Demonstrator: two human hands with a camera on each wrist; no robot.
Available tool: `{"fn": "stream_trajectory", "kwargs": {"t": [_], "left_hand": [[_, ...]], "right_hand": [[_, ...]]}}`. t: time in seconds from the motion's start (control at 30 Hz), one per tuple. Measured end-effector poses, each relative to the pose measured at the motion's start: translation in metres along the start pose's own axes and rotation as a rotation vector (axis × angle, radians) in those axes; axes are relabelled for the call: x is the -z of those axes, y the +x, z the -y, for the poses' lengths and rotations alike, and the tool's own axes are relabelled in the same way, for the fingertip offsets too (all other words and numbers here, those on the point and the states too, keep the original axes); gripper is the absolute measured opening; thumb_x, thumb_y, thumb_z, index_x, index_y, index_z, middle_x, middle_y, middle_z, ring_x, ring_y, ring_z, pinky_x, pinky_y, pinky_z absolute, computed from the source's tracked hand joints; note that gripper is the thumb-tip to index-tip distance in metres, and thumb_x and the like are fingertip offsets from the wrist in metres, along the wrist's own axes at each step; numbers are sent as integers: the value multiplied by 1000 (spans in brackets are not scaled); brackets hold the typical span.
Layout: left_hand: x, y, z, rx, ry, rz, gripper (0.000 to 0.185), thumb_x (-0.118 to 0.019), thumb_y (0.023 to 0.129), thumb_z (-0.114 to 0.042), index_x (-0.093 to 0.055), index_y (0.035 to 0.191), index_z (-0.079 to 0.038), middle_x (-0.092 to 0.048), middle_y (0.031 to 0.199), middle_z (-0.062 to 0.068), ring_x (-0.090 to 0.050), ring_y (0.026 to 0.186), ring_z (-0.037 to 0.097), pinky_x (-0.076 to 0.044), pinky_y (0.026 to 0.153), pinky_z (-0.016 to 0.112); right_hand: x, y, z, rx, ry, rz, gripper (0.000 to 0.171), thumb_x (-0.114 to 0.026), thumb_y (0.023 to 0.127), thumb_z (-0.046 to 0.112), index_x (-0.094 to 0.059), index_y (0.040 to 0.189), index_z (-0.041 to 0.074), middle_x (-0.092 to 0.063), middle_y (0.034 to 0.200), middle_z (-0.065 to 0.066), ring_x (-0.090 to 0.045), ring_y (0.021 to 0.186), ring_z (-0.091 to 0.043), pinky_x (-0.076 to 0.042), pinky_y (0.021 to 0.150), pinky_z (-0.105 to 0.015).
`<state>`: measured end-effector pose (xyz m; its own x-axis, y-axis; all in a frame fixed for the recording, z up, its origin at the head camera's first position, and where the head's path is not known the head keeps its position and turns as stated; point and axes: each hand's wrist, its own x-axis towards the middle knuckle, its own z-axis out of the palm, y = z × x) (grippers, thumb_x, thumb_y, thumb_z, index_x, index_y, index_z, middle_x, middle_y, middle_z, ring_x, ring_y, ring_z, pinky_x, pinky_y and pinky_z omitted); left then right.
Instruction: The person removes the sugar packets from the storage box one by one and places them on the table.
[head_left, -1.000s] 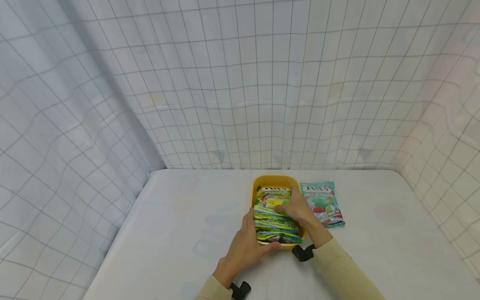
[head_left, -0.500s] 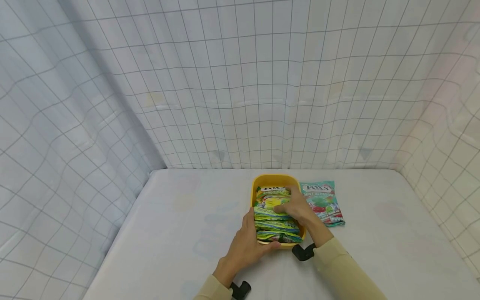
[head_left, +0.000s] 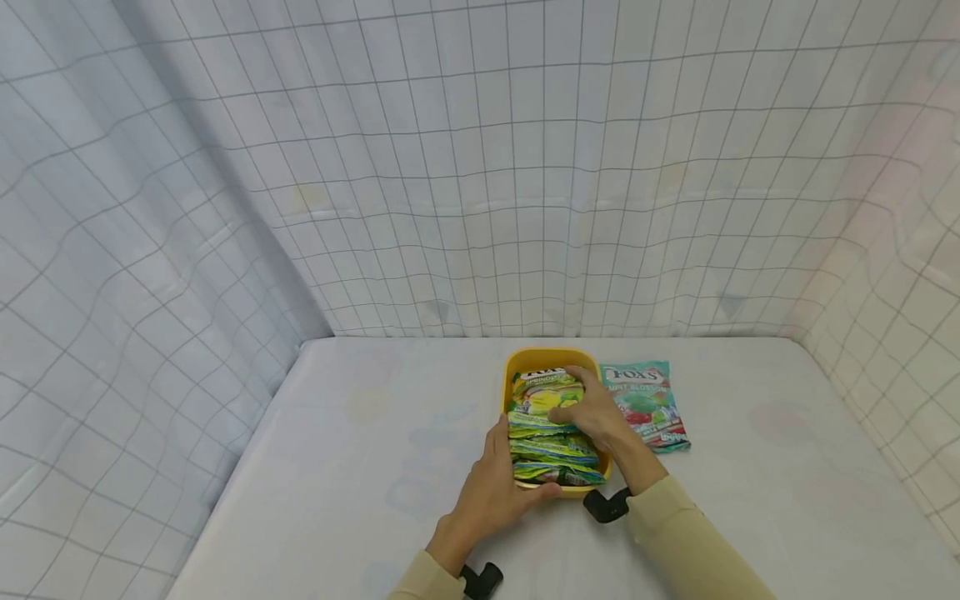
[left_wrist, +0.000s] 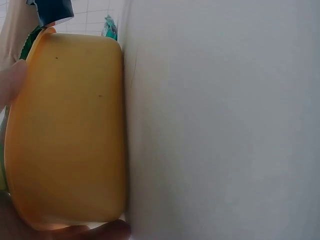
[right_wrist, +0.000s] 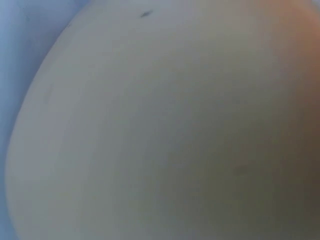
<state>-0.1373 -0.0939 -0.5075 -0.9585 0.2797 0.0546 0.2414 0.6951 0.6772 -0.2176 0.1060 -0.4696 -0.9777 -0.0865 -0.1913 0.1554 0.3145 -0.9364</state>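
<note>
Looks like packing: left hand (head_left: 491, 492) grips the yellow plastic tub (left_wrist: 70, 135), right hand (head_left: 596, 414), fingers wide, on a glossy green-yellow candy packet (head_left: 542, 397). Next probably calls for tucking it flat.

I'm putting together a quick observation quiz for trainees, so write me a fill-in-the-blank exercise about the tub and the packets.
1. The left hand grips the tub, whose colour is ____.
2. The right hand reaches over the green packets that lie within the tub, while the number of packets showing outside it is ____.
3. In the head view, the teal packet lies to the ____ of the tub.
4. The brand name across the teal packet's top reads ____.

Missing words: yellow; one; right; FOX'S.
</note>
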Motion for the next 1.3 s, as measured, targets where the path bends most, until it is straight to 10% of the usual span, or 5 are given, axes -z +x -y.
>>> {"fn": "stream_trajectory", "kwargs": {"t": [1.3], "left_hand": [[-1,0,1,21,-31,-27,132,-71,75,-78,-6,163,-4,-28,161,18,-56,125,43,-51,93,52]], "right_hand": [[34,-21,-1,100,87,42,87,-78,90,4,-32,161,23,-11,168,-18,-7,151,-48,-32,107,-69]]}}
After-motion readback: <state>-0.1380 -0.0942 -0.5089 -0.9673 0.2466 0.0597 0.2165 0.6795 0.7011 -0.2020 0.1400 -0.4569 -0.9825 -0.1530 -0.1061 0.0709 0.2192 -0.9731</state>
